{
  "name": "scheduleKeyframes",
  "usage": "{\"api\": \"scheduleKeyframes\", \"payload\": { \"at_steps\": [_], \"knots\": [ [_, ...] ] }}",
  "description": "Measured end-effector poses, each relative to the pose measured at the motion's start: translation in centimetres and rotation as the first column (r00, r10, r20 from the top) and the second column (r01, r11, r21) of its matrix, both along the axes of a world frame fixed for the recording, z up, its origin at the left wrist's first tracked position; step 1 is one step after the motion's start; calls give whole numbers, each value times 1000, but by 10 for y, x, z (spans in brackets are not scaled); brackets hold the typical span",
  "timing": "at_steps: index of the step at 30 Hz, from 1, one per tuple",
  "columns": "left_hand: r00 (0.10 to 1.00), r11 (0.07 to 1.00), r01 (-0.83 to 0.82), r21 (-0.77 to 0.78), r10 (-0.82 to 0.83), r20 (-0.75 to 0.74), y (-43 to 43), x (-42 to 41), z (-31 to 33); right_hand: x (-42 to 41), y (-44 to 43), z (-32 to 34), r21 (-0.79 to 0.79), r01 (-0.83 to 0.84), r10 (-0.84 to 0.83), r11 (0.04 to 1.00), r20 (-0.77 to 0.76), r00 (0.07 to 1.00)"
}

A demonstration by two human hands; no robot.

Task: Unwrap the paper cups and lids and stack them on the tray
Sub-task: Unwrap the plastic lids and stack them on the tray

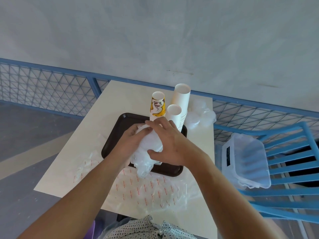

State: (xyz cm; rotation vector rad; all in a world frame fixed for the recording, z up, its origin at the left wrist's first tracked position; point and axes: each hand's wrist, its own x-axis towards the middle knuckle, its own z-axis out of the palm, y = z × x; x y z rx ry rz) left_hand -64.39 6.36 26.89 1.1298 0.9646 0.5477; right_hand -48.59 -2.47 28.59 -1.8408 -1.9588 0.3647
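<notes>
**Over the tray [112, 133], two hands hold a pack of lids [151, 144]**

Over the dark tray, the left hand [131, 140] and the right hand [172, 145] meet around the pack of lids. The lids are white and round, and they sit inside thin clear wrap [143, 167]. The left hand's fingers [144, 130] curl over the far end of the pack and grip it. The right hand's fingers [161, 122] spread over the top, and its thumb presses the near side, so this hand holds the pack too. Loose wrap hangs down just below the fingers and touches the near edge of the tray.

Just past the fingers stand three stacks of paper cups, all upside down. The yellow cups [158, 106] are on the left. The tall white cups [182, 97] are at the back, and the short white cups [174, 112] are in front of them. They stand at the far end of the tray, but the right hand hides where the white ones touch down.

Past the fingers and to the right, more lids in a clear bag [201, 116] lie on the table [69, 161], beside the tray.

Nearer than the fingers, empty wrappers with red print [146, 188] lie flat on the table.

Far to the right of the fingers, a clear box [245, 159] sits on a blue chair [293, 152]. A blue fence [51, 83] runs behind the table.
</notes>
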Motion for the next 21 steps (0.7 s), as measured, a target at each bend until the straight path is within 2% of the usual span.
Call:
{"api": "scheduleKeyframes", "payload": {
  "at_steps": [6, 8, 11, 17, 21],
  "knots": [
    [999, 999, -48, 7, 48, -4, -5, -5, 0, -12, 3, -4, -31, 18, -18, 999, 16, 1000],
    [996, 997, -71, -39, 73, 54, -7, -7, 1, -17, 4, -3, -41, 38, -39, 998, -19, 999],
    [970, 951, -112, -288, 167, 174, -7, -14, 8, -21, 6, -1, -30, 66, -68, 997, -96, 993],
    [934, 937, -128, -324, 224, 279, -7, -27, -8, -34, 14, 3, -18, 77, -79, 997, -173, 982],
    [893, 891, -94, -445, 272, 357, 4, -32, -12, -42, 23, 3, -29, 63, -66, 998, -156, 986]
  ]
}}
